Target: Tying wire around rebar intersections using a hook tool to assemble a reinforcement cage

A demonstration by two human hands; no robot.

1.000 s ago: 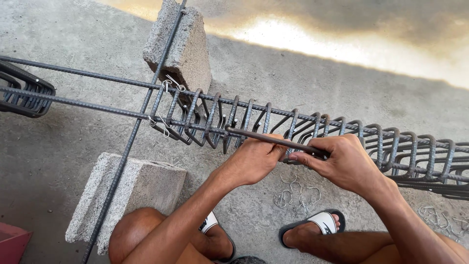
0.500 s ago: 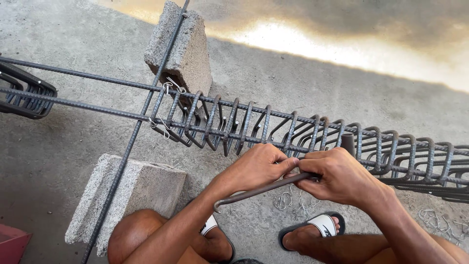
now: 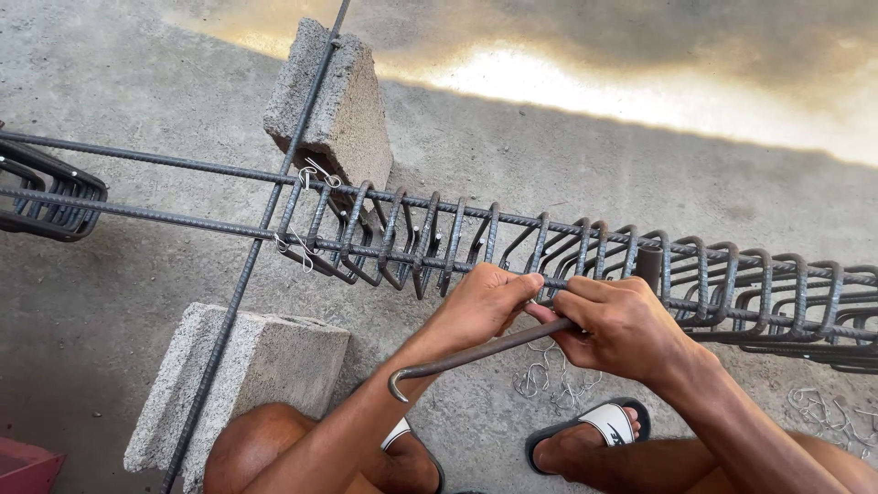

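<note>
— What fills the frame?

— A grey concrete floor [image 3: 567,155], with a bright glare along the upper right. Across it, from the left edge to the right edge, runs a long steel cage [image 3: 585,261]: straight bars threaded through a row of closely packed dark loops.

— What carries the cage?

— Two concrete blocks. One block [image 3: 334,101] stands at upper centre-left, the other [image 3: 261,366] at lower left. A single thin bar [image 3: 251,265] runs over both, crossing the cage bars at left of centre, where small wire ties [image 3: 311,169] show.

— And the person?

— Crouched at the bottom of the frame, knees bare, a white and black sandal [image 3: 599,425] under the cage's near side. Both hands meet at centre, just against the near bar of the cage.

— What are they holding?

— The right hand [image 3: 622,325] is clenched around a hooked tool [image 3: 476,352], a dark rod slanting down to the left with its curled tip at lower centre. The left hand [image 3: 480,306] pinches with fingertips at the rod beside the right hand; what lies between them is too small to tell.

— Anything smaller?

— Loose wire ties [image 3: 549,380] lie on the floor below the hands.
</note>
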